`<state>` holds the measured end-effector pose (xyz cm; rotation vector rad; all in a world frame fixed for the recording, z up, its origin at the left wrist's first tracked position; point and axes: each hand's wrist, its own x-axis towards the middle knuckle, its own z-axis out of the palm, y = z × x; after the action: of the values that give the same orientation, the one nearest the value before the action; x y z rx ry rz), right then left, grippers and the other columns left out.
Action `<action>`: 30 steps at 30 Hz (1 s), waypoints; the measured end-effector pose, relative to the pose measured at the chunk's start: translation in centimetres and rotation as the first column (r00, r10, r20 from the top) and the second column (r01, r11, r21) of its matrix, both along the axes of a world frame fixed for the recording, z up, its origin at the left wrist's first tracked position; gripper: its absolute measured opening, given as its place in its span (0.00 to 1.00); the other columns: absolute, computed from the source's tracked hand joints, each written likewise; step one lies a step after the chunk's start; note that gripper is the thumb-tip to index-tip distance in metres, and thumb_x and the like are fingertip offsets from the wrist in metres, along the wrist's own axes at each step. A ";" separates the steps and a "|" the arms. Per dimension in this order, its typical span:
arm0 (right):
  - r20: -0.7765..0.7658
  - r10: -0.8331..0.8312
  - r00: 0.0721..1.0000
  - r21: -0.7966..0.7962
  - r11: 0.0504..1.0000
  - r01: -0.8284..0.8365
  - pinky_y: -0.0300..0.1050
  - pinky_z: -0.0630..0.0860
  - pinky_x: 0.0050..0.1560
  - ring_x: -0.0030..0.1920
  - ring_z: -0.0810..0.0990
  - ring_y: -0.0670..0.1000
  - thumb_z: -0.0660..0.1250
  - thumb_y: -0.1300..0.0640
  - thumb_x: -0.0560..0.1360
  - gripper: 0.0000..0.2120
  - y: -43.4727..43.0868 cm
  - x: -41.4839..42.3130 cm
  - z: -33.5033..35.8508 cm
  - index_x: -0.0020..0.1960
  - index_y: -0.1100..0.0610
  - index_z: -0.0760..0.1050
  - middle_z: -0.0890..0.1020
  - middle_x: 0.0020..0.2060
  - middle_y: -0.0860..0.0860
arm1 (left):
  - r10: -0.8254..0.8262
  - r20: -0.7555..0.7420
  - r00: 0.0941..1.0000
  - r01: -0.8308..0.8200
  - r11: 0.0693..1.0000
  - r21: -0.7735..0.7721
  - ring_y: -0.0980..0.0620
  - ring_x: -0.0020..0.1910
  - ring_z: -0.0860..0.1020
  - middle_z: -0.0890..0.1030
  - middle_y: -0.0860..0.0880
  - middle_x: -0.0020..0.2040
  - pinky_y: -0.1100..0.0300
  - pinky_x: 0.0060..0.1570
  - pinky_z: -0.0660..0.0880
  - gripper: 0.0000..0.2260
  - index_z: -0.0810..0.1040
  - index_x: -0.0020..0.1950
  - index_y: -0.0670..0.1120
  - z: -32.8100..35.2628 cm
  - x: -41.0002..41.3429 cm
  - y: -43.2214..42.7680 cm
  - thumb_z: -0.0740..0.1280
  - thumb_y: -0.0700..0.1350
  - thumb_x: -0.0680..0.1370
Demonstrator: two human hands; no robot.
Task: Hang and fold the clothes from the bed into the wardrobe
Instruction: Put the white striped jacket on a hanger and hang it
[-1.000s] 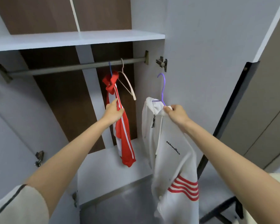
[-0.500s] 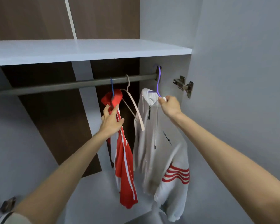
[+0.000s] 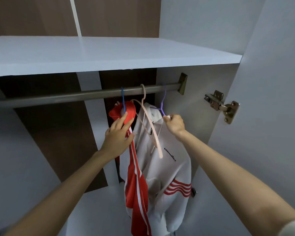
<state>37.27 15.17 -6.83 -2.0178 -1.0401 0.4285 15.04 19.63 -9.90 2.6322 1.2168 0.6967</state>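
The right hand (image 3: 174, 125) is raised inside the grey-white wardrobe (image 3: 203, 133). Its grip is closed: the fingers are curled and pinch the right shoulder end of a thin purple hanger (image 3: 162, 106) together with the collar cloth of the white zip-up hoodie with red sleeve stripes (image 3: 169, 171). The hoodie hangs straight down from that grip, just below and left of the knuckles. Its hem is cut off by the lower edge of the view. The purple hook rises to the grey metal rail (image 3: 75, 96). I cannot tell whether it sits fully over the rail.

The left hand (image 3: 117, 136) has a spread grip, with straight fingers laid flat against the collar of a red jacket with white stripes (image 3: 136, 184). The thumb points toward the hoodie. The red jacket hangs from a blue hanger (image 3: 123, 99) hooked on the rail, just left of the hoodie and touching it lower down.

Between the two garments a bare pale pink plastic hanger (image 3: 153, 133) hangs from the rail, tilted, one arm lying across the hoodie's chest.

A flat white shelf (image 3: 109, 53) spans the wardrobe just above the rail. A metal door hinge (image 3: 221, 105) is fixed to the right side wall, well apart from the right hand. The small black lettering on the hoodie's chest is too small to read. The palm side of the right hand is hidden.
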 end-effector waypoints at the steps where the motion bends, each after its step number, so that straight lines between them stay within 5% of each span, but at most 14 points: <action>1: 0.006 -0.004 1.000 -0.010 1.000 0.004 0.44 0.66 0.46 0.43 0.70 0.55 0.59 0.53 0.79 0.17 0.1 -0.1 -0.1 0.32 0.52 0.64 0.71 0.46 0.57 | -0.004 0.002 1.000 0.004 1.000 -0.005 0.47 0.77 0.51 0.47 0.53 0.79 0.40 0.71 0.58 0.26 0.55 0.78 0.53 -0.1 -0.1 0.1 0.58 0.53 0.81; 4: 0.068 -0.025 0.997 -0.036 0.999 0.028 0.49 0.69 0.56 0.56 0.71 0.60 0.60 0.54 0.79 0.07 0.5 -0.2 0.1 0.48 0.57 0.74 0.71 0.56 0.60 | -0.016 0.010 1.000 0.016 1.000 -0.013 0.47 0.77 0.50 0.47 0.52 0.79 0.41 0.72 0.57 0.26 0.54 0.78 0.53 -0.2 -0.3 0.3 0.58 0.52 0.81; 6: 0.188 -0.068 0.980 0.022 0.998 0.065 0.54 0.66 0.62 0.64 0.64 0.60 0.62 0.55 0.79 0.12 0.3 -0.6 0.9 0.61 0.57 0.71 0.69 0.62 0.58 | -0.016 0.013 1.000 0.016 1.000 -0.019 0.47 0.77 0.50 0.47 0.52 0.79 0.40 0.72 0.57 0.27 0.54 0.78 0.53 -0.2 -0.4 0.1 0.59 0.52 0.81; 9: 0.337 0.052 0.940 0.137 0.985 -0.103 0.50 0.66 0.60 0.64 0.67 0.59 0.61 0.50 0.79 0.16 -0.5 -2.4 2.5 0.63 0.57 0.71 0.73 0.61 0.57 | -0.020 -0.006 1.000 0.020 0.999 -0.029 0.46 0.77 0.48 0.46 0.52 0.79 0.40 0.72 0.56 0.27 0.52 0.78 0.53 -0.1 -0.5 -0.2 0.59 0.52 0.81; 12: 0.120 0.335 0.934 -0.065 0.942 -0.330 0.47 0.71 0.60 0.60 0.75 0.58 0.63 0.52 0.79 0.24 -1.3 -4.9 2.8 0.70 0.61 0.61 0.76 0.61 0.57 | -0.035 -0.030 0.999 0.033 0.998 -0.050 0.47 0.77 0.47 0.44 0.53 0.79 0.40 0.72 0.55 0.29 0.52 0.78 0.55 0.1 -0.6 -0.7 0.61 0.53 0.80; 16: 0.160 0.247 0.956 -0.084 0.968 -0.237 0.41 0.74 0.43 0.52 0.79 0.62 0.56 0.61 0.81 0.13 -2.4 -6.5 2.2 0.63 0.66 0.65 0.79 0.49 0.60 | -0.035 -0.058 0.998 0.031 0.998 -0.057 0.48 0.77 0.46 0.45 0.53 0.79 0.42 0.72 0.54 0.30 0.51 0.78 0.56 0.3 -0.9 -1.6 0.62 0.54 0.79; 18: 0.213 0.127 0.969 -0.008 0.992 -0.129 0.37 0.65 0.31 0.47 0.78 0.61 0.53 0.59 0.82 0.13 -3.0 -6.7 3.0 0.59 0.66 0.69 0.78 0.45 0.58 | -0.043 -0.052 0.998 0.039 0.997 -0.073 0.48 0.77 0.46 0.45 0.53 0.79 0.42 0.72 0.54 0.30 0.51 0.78 0.57 0.6 -1.2 -2.3 0.61 0.54 0.80; 22: 0.169 0.091 0.981 0.134 0.984 -0.114 0.45 0.65 0.42 0.52 0.77 0.63 0.52 0.57 0.83 0.13 -4.1 -6.8 5.1 0.57 0.66 0.68 0.79 0.52 0.62 | -0.075 0.006 0.997 0.075 0.994 -0.083 0.48 0.77 0.44 0.46 0.53 0.79 0.41 0.72 0.52 0.28 0.51 0.77 0.58 2.0 -1.6 -4.2 0.60 0.53 0.80; 30: 0.206 0.051 0.977 0.143 0.986 -0.082 0.50 0.71 0.43 0.45 0.76 0.60 0.55 0.55 0.81 0.09 -12.3 -6.7 6.1 0.48 0.60 0.68 0.79 0.47 0.60 | -0.144 0.158 0.977 0.155 0.986 -0.060 0.50 0.77 0.46 0.48 0.53 0.79 0.41 0.74 0.53 0.30 0.48 0.78 0.56 5.2 -2.7 -10.2 0.61 0.49 0.81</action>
<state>30.61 2.83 -0.74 -1.9235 -1.2289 0.1755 12.29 9.40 -4.69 2.5266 0.9721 0.7956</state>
